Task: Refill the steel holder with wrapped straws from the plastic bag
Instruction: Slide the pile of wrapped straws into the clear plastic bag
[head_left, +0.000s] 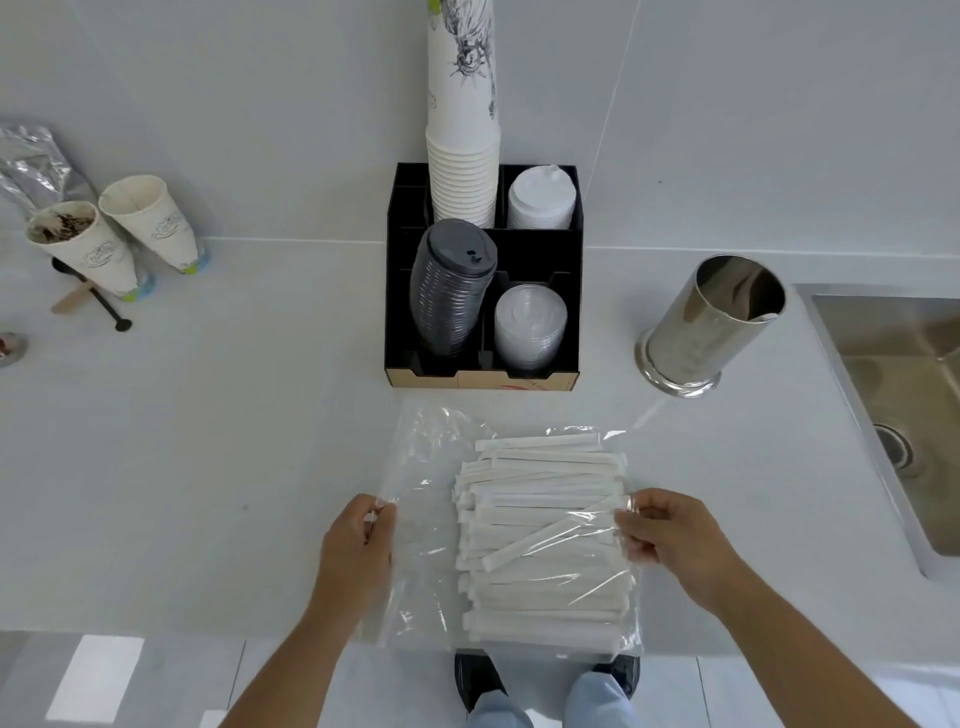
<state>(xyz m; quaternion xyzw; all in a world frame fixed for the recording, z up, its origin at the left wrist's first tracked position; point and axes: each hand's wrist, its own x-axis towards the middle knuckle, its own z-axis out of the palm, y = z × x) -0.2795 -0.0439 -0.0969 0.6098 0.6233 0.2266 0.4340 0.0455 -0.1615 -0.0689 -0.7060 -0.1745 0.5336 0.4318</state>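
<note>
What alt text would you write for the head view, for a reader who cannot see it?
Two hands, left hand and right hand, pinch opposite edges of a clear plastic bag of wrapped straws lying on a white counter. Behind it stand a black organizer of cups and lids and a steel holder.

Bright, even light; soft shadows; wide-angle bending at edges

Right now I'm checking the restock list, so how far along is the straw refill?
Barely started. Done: the plastic bag lies on the counter and the steel holder stands nearby; it looks almost empty. In hand: the left hand and right hand each pinch a side of the bag. Left: open the bag, lift out the wrapped straws, all inside it, and stand them in the holder.
</note>
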